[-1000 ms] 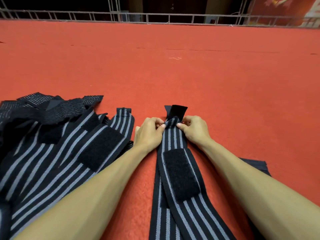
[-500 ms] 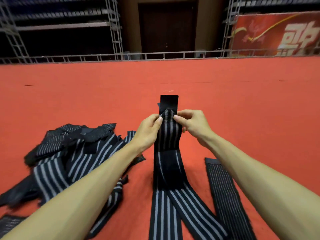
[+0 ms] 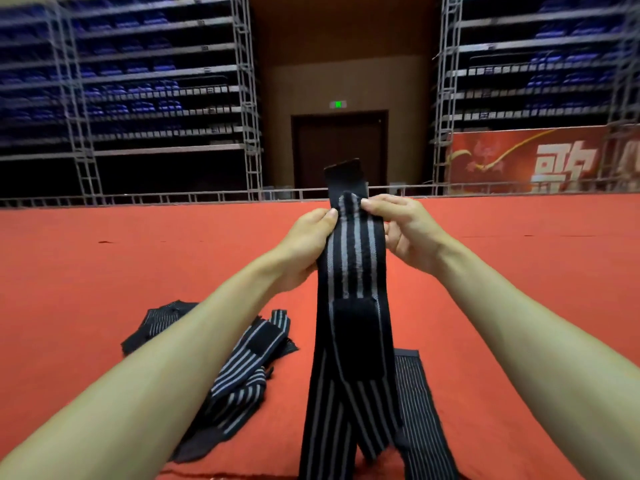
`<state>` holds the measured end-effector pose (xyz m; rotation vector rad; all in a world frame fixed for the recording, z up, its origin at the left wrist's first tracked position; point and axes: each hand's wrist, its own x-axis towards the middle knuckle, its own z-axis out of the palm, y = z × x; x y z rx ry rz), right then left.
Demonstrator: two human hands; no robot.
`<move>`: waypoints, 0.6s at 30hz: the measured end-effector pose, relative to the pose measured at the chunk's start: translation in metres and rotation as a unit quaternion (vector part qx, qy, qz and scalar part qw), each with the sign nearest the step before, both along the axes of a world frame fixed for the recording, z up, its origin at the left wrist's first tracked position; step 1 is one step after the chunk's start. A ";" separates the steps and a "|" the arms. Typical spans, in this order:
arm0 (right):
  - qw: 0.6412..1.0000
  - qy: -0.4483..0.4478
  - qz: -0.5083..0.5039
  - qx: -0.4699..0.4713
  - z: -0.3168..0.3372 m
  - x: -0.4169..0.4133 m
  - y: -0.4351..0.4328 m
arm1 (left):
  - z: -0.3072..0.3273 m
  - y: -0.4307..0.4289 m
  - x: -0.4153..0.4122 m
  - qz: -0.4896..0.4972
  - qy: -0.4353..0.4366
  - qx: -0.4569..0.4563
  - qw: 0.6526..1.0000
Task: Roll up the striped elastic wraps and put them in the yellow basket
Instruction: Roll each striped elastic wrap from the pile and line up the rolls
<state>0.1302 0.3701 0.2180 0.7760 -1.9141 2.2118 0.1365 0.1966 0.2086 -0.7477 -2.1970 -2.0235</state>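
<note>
A black elastic wrap with grey stripes [image 3: 353, 271] hangs upright in front of me, lifted off the red floor. My left hand [image 3: 304, 244] pinches its left edge near the top and my right hand [image 3: 405, 230] pinches its right edge. A plain black tab sticks up above my fingers. A black hook-and-loop patch sits halfway down the wrap, and its lower length trails to the floor. A heap of more striped wraps [image 3: 239, 368] lies on the floor to the lower left, partly hidden by my left forearm. No yellow basket is in view.
Another finely striped wrap [image 3: 420, 410] lies flat on the red carpet [image 3: 104, 278] at the lower right. A low metal rail [image 3: 173, 197] borders the carpet at the back, with scaffold seating, a dark door and a red banner [image 3: 530, 161] behind it.
Both hands have lifted the wrap's top end from the floor to chest height. The camera has tilted up, so the stands and door now show.
</note>
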 end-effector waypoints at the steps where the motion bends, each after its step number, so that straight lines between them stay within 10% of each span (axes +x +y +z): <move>1: 1.000 0.011 0.012 -0.011 0.006 0.008 0.001 | 0.007 0.000 0.009 -0.026 -0.013 0.018 0.999; 9: 0.991 0.037 -0.106 0.069 -0.004 0.005 0.008 | 0.003 0.001 0.001 0.106 0.132 -0.101 0.980; 18: 0.986 -0.087 -0.102 0.097 -0.094 -0.058 0.024 | -0.098 0.012 -0.072 0.118 0.066 -0.112 0.984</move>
